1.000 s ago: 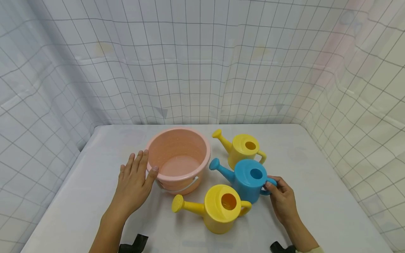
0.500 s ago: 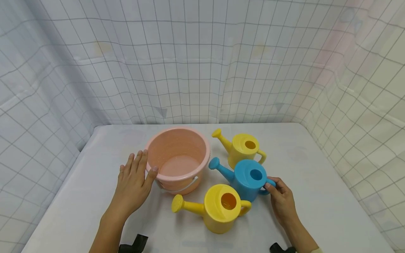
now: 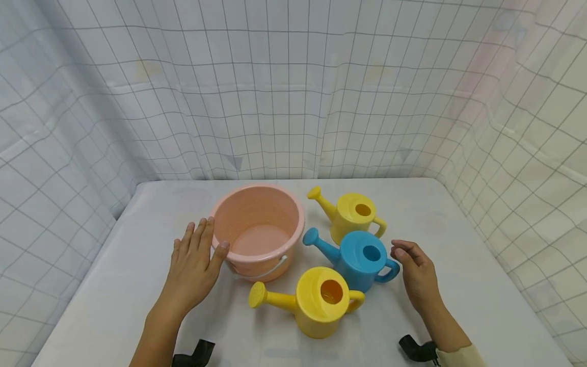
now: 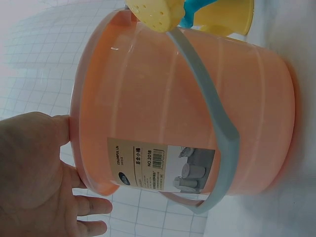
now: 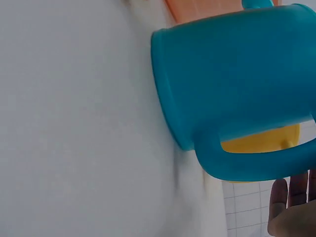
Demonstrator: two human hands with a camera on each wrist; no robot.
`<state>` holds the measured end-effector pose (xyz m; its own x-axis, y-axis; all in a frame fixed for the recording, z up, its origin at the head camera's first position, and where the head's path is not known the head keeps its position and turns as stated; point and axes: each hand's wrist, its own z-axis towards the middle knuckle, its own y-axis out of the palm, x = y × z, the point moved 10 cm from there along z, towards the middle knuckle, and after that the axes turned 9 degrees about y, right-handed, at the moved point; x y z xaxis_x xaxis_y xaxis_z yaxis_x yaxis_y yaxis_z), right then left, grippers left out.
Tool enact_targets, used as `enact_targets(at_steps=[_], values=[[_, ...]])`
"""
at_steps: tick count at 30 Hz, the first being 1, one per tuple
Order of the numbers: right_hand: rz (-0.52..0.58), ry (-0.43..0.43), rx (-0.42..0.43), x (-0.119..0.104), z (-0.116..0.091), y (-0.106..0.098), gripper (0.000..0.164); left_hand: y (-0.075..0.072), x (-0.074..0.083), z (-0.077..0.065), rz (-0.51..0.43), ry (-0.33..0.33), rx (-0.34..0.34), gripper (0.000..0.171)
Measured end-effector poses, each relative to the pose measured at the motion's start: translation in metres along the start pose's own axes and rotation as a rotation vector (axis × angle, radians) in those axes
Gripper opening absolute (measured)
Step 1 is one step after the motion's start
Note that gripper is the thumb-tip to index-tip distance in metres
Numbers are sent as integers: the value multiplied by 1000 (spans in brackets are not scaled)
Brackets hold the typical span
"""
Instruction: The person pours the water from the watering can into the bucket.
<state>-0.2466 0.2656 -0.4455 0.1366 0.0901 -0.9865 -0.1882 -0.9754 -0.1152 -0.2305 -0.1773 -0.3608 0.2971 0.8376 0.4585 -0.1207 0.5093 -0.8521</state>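
Note:
My left hand [image 3: 192, 270] touches the near left rim of a pink bucket [image 3: 263, 259], its fingers straight and thumb spread. In the left wrist view the bucket's grey-white bail handle [image 4: 228, 140] hangs down over its wall, beside a printed label [image 4: 160, 165]. A blue watering can [image 3: 357, 267] stands right of the bucket, spout toward it. Just beyond the can's handle [image 3: 390, 272], my right hand [image 3: 419, 280] is loosely curled and holds nothing. In the right wrist view its fingers [image 5: 279, 195] show close by that handle.
In front of the blue can stands a yellow watering can [image 3: 316, 321], spout toward the left. Behind it is another yellow watering can [image 3: 341, 229]. All stand on a white-covered table [image 3: 463, 285], with grid-patterned curtains [image 3: 284, 102] around it.
My right hand has let go of the blue watering can's handle and moved a little right and away. The left hand and the bucket stay where they were.

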Motion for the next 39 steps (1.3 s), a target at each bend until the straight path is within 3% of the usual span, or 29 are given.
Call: enact_targets(at_steps=[4, 11, 15, 39], values=[[-92, 3, 36, -9, 10, -7, 41, 0, 0, 0, 0, 0, -3, 70], [-127, -44, 53, -21, 27, -12, 44, 0, 0, 0, 1, -5, -8, 71], [-214, -55, 92, -22, 35, -13, 45, -1, 1, 0, 2, -5, -5, 70], [-256, -9, 30, -11, 71, 8, 48, 0, -1, 0, 8, -8, -11, 70]])
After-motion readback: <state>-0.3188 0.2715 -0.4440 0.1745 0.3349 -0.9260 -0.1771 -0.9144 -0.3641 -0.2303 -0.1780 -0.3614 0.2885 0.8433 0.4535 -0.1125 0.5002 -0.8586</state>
